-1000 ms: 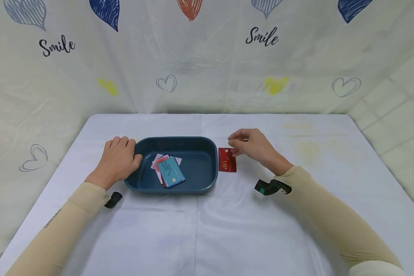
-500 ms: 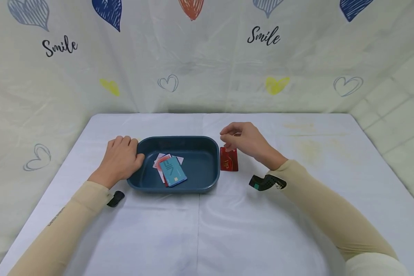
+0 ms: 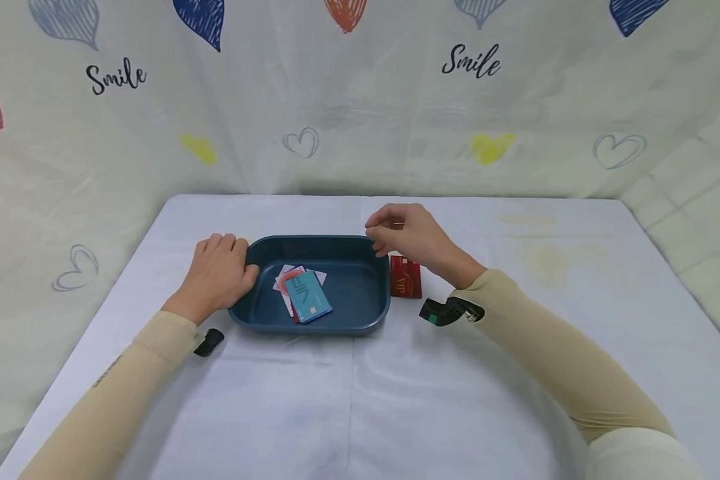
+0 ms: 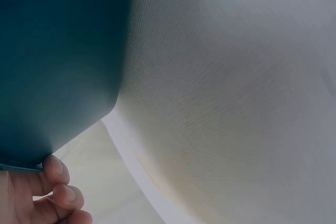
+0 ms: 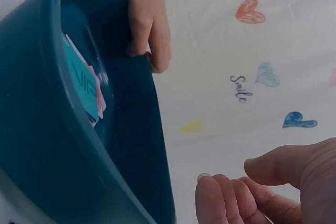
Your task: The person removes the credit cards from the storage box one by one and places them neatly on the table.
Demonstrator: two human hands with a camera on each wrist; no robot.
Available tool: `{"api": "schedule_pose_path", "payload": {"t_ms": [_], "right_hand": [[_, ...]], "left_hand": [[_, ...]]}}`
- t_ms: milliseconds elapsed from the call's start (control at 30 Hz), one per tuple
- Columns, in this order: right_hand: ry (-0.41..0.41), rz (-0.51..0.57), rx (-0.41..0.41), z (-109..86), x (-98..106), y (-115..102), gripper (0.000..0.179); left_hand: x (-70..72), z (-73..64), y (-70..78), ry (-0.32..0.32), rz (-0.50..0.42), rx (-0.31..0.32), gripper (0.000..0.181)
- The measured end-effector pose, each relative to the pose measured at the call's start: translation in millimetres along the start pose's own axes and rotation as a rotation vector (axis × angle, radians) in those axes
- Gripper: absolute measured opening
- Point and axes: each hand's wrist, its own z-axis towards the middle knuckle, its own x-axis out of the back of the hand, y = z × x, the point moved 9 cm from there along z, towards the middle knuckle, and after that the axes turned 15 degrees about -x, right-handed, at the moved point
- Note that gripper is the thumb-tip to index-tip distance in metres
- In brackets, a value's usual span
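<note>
A dark blue rectangular basin [image 3: 360,290] stands on the white-clothed table. My left hand [image 3: 219,277] grips its left rim; in the left wrist view the fingers [image 4: 58,171] curl under the lip. Inside lies a small fanned pile of cards, topped by a light blue VIP card [image 3: 309,298]. Against the basin's right side a red VIP card [image 3: 405,277] lies on the cloth, its upper part near my wrist. My right hand [image 3: 411,233] hovers by the basin's far right corner, fingers loosely bent. In the right wrist view, thumb [image 5: 273,166] and fingers are apart with nothing between them.
White cloth [image 3: 348,400] covers the table around the basin. Behind the far edge hangs a pale curtain [image 3: 384,100] printed with hearts and "Smile". Black wrist cameras [image 3: 450,311] hang under both sleeves.
My right hand has moved left and away from me, off the red card to the basin's far right corner. My left hand keeps its grip on the rim. The head view has shifted slightly.
</note>
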Motion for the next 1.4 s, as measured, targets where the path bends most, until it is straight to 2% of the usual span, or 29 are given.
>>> {"api": "schedule_pose_path", "payload": {"t_ms": [733,1400], "right_hand": [[-0.133,0.113,0.138,19.0,-44.3,-42.3,0.021],[-0.167,0.087,0.222,35.3,-84.4,-66.4,0.013]], "left_hand": [[-0.6,1.7,-3.3,0.015,-0.009,0.004,0.030],[-1.8,-0.5,-4.9,0.019,-0.010,0.010,0.030]]}}
